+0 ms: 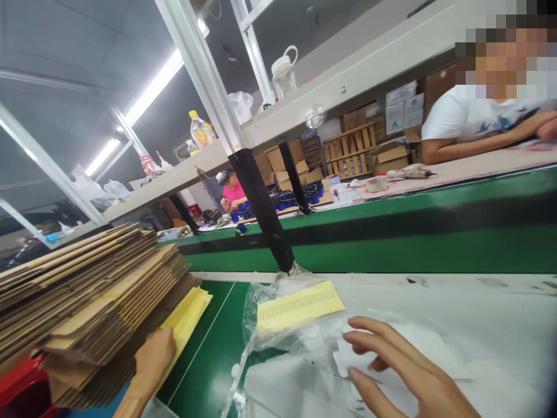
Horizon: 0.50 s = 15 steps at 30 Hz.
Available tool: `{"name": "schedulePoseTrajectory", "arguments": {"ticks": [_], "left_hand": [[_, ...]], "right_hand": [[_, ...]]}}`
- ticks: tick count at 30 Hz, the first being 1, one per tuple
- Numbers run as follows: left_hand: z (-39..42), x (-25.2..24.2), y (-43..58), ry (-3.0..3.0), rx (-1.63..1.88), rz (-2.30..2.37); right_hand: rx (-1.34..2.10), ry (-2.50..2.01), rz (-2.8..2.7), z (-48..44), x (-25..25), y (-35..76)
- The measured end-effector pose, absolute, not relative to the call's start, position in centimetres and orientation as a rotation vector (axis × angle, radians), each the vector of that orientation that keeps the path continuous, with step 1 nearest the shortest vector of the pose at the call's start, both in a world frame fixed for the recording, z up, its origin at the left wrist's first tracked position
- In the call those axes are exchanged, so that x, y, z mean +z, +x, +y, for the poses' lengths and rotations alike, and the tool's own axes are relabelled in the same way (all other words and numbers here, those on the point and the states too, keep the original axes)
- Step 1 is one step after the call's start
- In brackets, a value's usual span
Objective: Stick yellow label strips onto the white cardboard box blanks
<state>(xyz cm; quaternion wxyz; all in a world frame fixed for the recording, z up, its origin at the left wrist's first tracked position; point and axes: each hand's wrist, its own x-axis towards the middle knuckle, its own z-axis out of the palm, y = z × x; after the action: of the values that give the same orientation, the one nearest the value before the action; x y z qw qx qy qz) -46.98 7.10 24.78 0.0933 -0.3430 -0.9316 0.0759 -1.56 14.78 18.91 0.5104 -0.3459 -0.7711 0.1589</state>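
Bright yellow paper point(191, 312) extends beyond the left hand point(155, 357), which is curled with fingertips hidden; whether it grips the paper, I cannot tell. White cards point(343, 358) with rounded corners lie by the right hand's point(409, 371) fingertips, its bent fingers spread, visibly grasping nothing.

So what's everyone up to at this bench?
The person's left hand is curled against a yellow sheet, beside stacked cardboard; its grip is unclear. The right hand is open above white pieces. A printed yellow card lies by clear plastic. Opposite, another person leans on a worktop.
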Motion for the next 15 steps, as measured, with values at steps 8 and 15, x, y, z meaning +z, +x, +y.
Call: {"name": "schedulePoseTrajectory", "arguments": {"ticks": [8,15], "left_hand": [[9.5,23.8,-46.8,-1.159,0.391,-2.495],[14.5,22.3,-44.8,-1.402,0.325,-2.41]], "right_hand": [[0.477,-0.919,-1.844,14.6,20.8,-0.9],[0.588,-0.85,-1.814,15.2,21.3,-0.9]]}}
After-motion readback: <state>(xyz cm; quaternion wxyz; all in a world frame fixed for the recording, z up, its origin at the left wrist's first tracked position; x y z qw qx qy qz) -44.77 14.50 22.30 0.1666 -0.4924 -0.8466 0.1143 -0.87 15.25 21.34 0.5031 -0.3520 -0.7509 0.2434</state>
